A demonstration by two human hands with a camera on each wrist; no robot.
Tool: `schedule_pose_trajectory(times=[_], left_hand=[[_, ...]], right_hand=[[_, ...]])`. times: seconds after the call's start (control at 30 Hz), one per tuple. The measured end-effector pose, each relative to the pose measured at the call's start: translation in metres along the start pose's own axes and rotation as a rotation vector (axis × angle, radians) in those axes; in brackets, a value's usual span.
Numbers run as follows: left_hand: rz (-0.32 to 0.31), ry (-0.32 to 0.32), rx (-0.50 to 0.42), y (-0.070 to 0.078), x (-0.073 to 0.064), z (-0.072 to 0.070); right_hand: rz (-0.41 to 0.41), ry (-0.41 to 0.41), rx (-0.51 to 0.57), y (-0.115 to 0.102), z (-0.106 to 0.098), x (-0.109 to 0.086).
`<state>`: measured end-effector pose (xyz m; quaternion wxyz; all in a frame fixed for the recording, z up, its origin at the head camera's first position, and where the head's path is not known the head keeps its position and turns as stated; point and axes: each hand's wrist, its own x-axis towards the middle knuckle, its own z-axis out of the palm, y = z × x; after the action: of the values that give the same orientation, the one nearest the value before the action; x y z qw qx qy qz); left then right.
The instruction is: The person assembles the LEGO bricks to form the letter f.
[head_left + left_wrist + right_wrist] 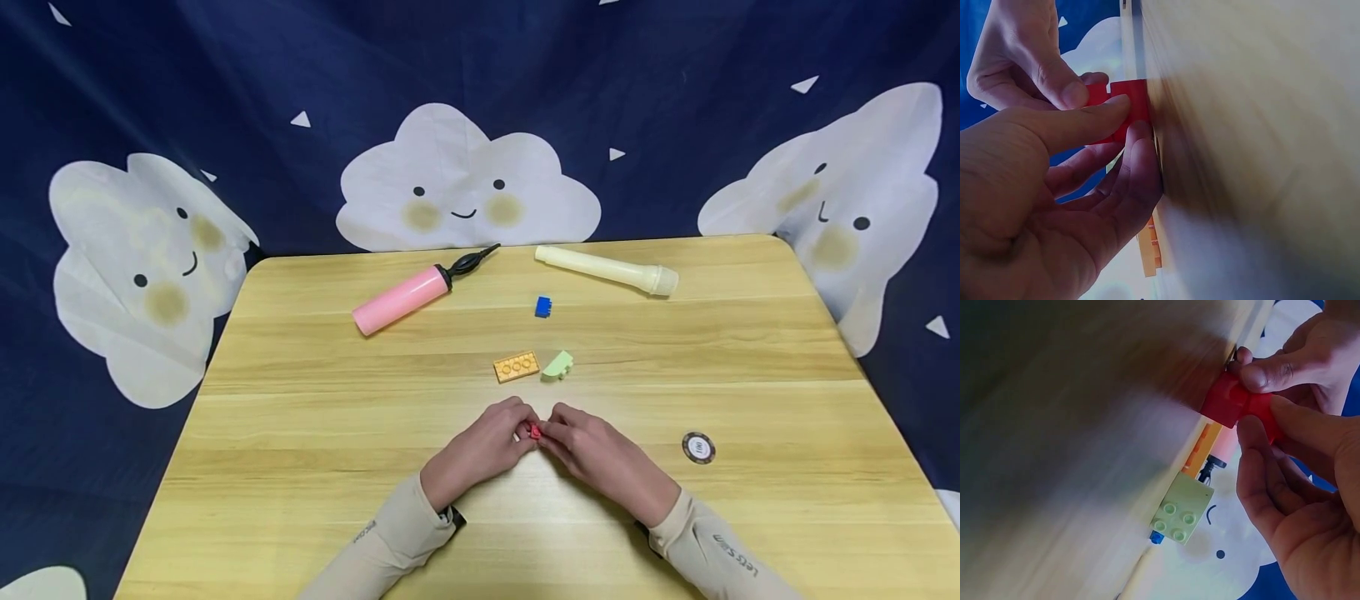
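Both hands meet over the front middle of the table around red toy building bricks. My left hand (487,442) pinches a red brick (1137,94) between thumb and fingers, low over the table top. My right hand (596,454) pinches a second red brick (1262,414), which sits right against the first one. Fingers cover much of both bricks. Just beyond the hands lie an orange studded plate (517,367) and a light green brick (558,366) with a curved side, tipped so its studs face sideways.
Farther back on the wooden table (300,433) lie a blue brick (543,307), a pink hand pump (405,300) with a black nozzle and a cream toy microphone (607,268). A round chip (699,447) marked 100 is right of my right hand. A cloud-patterned dark blue cloth (525,67) hangs behind.
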<state>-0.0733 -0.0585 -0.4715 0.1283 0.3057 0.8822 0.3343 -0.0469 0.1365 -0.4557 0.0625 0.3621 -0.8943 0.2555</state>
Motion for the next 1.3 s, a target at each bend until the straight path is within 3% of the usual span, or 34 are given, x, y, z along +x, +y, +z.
schedule_pose_trajectory(times=[0.3, 0.5, 0.6, 0.77, 0.83, 0.9, 0.97, 1.13, 1.3], left_hand=[[0.007, -0.003, 0.020, 0.002, 0.000, -0.001], [0.017, -0.003, 0.018, 0.003, 0.002, 0.000], [0.014, -0.038, 0.015, 0.001, 0.003, -0.003], [-0.049, -0.173, 0.003, -0.005, 0.001, -0.028], [-0.070, -0.192, 0.010, -0.006, 0.001, -0.042], [-0.068, -0.160, 0.047, -0.009, 0.004, -0.052], [-0.055, -0.084, 0.128, -0.012, 0.009, -0.057], [-0.062, 0.088, 0.351, -0.024, 0.022, -0.054], [-0.105, 0.120, 0.345, -0.033, 0.031, -0.049]], right_hand=[[0.004, 0.001, 0.020, 0.001, 0.001, 0.002], [0.064, -0.018, 0.072, 0.003, -0.003, 0.002], [0.085, -0.038, 0.104, 0.003, -0.005, 0.002], [0.095, -0.051, 0.146, 0.004, -0.004, 0.004], [0.093, -0.046, 0.150, 0.004, -0.004, 0.004], [0.089, -0.043, 0.141, 0.003, -0.005, 0.005], [0.101, -0.050, 0.124, 0.002, -0.006, 0.006], [0.141, -0.114, 0.104, -0.002, -0.008, 0.009], [0.150, -0.147, 0.082, -0.004, -0.008, 0.010]])
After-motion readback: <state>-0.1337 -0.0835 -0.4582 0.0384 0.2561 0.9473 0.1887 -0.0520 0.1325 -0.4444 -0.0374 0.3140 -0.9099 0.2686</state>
